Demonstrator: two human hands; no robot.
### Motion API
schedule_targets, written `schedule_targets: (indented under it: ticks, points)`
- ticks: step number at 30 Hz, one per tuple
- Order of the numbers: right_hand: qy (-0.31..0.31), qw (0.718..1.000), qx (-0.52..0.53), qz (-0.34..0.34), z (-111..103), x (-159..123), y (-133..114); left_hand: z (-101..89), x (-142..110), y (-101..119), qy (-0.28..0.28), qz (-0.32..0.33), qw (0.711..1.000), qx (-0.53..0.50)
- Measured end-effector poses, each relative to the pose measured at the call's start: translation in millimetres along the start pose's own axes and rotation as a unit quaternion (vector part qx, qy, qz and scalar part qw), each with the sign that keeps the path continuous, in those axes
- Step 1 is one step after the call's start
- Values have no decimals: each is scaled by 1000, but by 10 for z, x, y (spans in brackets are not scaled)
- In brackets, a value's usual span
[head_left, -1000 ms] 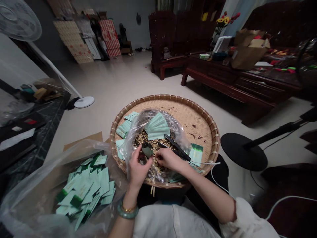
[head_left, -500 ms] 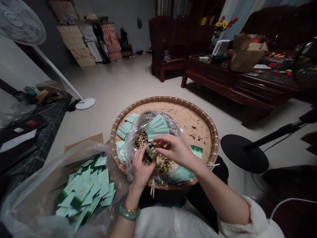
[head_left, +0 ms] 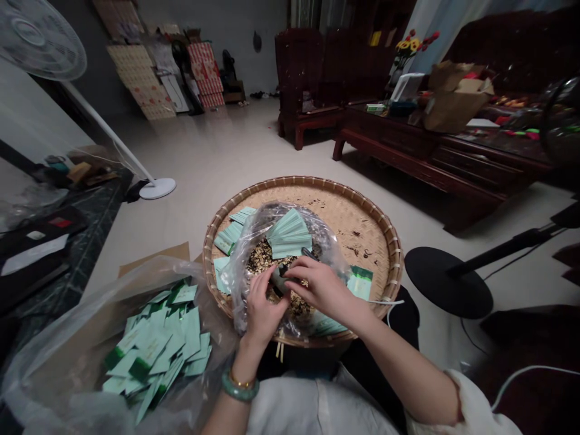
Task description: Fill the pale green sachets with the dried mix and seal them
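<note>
A round woven tray (head_left: 385, 229) rests on my lap. In it lies a clear plastic bag (head_left: 254, 232) with loose dried tea and a fanned stack of pale green sachets (head_left: 289, 234). My left hand (head_left: 263, 311) and my right hand (head_left: 319, 289) meet over the tea, both pinching one small dark sachet (head_left: 277, 278). More green sachets (head_left: 229, 232) lie at the tray's left side and another one (head_left: 361, 283) at its right. A green bangle is on my left wrist.
A large clear bag with many green sachets (head_left: 156, 347) lies at my lower left. A white fan stand (head_left: 156, 188) is on the floor to the left, a black fan base (head_left: 446, 284) to the right. Dark wooden furniture (head_left: 421, 151) stands behind.
My right hand left the dark tool lying on the tea, came over to the left hand and now pinches the small sachet with it. Both hands have dropped slightly lower.
</note>
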State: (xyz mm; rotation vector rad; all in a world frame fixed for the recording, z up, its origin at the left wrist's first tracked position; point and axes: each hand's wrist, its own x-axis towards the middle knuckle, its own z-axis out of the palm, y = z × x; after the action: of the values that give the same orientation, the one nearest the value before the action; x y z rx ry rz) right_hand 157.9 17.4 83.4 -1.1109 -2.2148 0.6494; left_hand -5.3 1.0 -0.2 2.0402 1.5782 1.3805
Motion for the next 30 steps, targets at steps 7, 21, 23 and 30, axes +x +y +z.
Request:
schedule_targets:
  ticks: [7, 21, 23, 30]
  points:
    - [86, 994, 63, -18, -2, 2, -27, -15, -18, 19, -12, 18, 1000, -19]
    - [151, 982, 111, 15, 23, -134, 72, -148, -13, 28, 36, 85, 996, -7]
    - [76, 992, 79, 55, 143, -128, 211, -176, -7, 23, 43, 74, 996, 0]
    - [-151, 983, -84, 57, 524, 33, 433, -174, -20, -85, 55, -7, 998, -34]
